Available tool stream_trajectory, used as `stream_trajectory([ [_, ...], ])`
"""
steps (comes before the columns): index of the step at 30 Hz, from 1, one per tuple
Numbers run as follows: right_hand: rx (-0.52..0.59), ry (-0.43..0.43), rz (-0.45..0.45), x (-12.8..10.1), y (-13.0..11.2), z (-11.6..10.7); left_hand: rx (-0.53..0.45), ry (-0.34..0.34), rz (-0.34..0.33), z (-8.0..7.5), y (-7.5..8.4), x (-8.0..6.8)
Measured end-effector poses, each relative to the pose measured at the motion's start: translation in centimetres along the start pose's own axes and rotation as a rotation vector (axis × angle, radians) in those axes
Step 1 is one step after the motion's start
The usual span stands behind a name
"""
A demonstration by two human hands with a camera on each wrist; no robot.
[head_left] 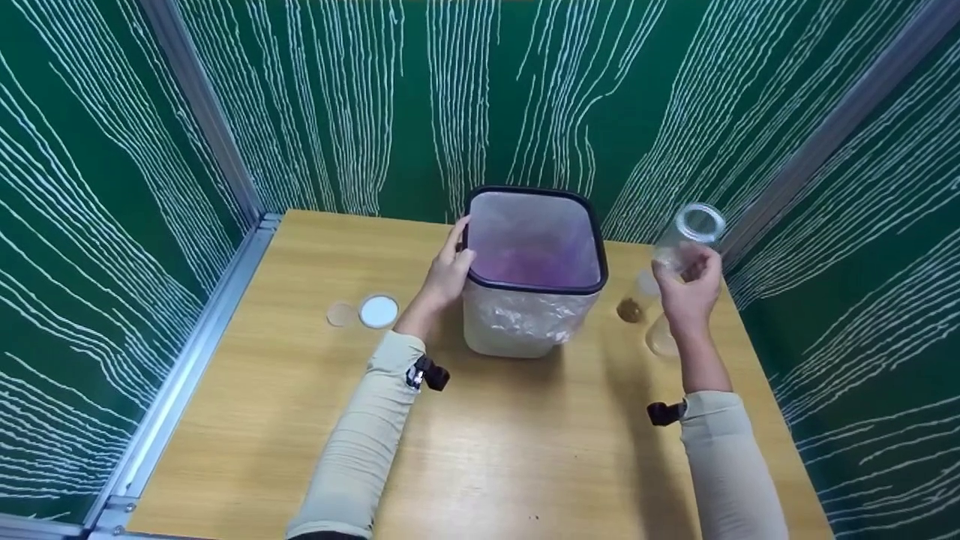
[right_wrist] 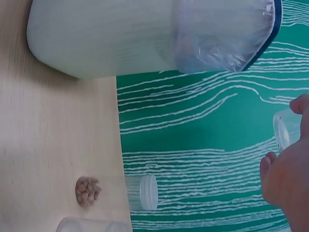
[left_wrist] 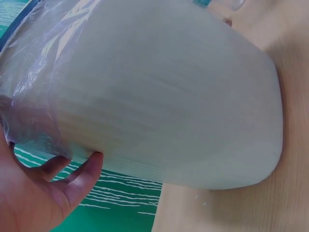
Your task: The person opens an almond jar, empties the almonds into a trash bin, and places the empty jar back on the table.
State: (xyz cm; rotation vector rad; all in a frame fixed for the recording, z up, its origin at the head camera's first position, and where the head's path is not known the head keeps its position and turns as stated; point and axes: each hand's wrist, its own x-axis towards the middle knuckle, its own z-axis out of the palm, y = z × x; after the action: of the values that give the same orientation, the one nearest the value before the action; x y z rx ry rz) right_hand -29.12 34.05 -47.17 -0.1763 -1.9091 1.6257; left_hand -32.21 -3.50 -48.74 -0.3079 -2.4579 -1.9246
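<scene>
A pale trash bin (head_left: 510, 337) with a black rim and a clear plastic liner stands mid-table. My left hand (head_left: 448, 270) holds its left side at the rim; in the left wrist view the fingers (left_wrist: 89, 176) lie along the lined wall. Raised at the right, my right hand (head_left: 690, 289) grips a clear jar (head_left: 701, 221), seen only partly beyond the hand (right_wrist: 294, 169) in the right wrist view. Below stand a clear jar with brown pieces (head_left: 630, 309) at its bottom and another clear jar (head_left: 661, 337), partly behind the right wrist.
Left of the bin, a white round lid (head_left: 379, 311) and a thin beige disc (head_left: 341, 314) lie on the wooden table (head_left: 480, 465). Green walls (head_left: 405, 97) with white lines enclose the back and sides, joined by metal posts (head_left: 202, 105).
</scene>
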Motion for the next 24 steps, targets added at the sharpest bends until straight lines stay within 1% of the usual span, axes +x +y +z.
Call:
stream_trajectory([
  [2, -0.015, 0.030, -0.005, -0.1, 0.3, -0.8, -0.001, -0.003, -0.001, 0.1, 0.0, 0.1],
  [7, -0.193, 0.089, 0.007, -0.8, 1.2, -3.5, -0.015, -0.021, -0.047, 0.0, -0.2, 0.0],
  [10, -0.278, 0.098, 0.018, -1.5, 2.2, -5.1, -0.029, -0.016, -0.052, -0.2, -0.2, -0.1],
  [13, -0.314, 0.091, 0.063, -2.2, 3.3, -6.5, -0.032, -0.013, -0.054, -0.4, -0.1, -0.2],
  [17, -0.333, 0.105, 0.129, -3.0, 4.9, -8.5, -0.026, -0.031, -0.052, -0.3, -0.2, -0.3],
  [21, -0.362, 0.142, 0.149, -3.1, 6.2, -10.1, -0.028, -0.021, -0.024, 0.0, -0.2, -0.2],
  [24, -0.388, 0.152, 0.200, -2.9, 6.9, -11.2, -0.042, -0.008, -0.023, 0.0, -0.2, -0.2],
])
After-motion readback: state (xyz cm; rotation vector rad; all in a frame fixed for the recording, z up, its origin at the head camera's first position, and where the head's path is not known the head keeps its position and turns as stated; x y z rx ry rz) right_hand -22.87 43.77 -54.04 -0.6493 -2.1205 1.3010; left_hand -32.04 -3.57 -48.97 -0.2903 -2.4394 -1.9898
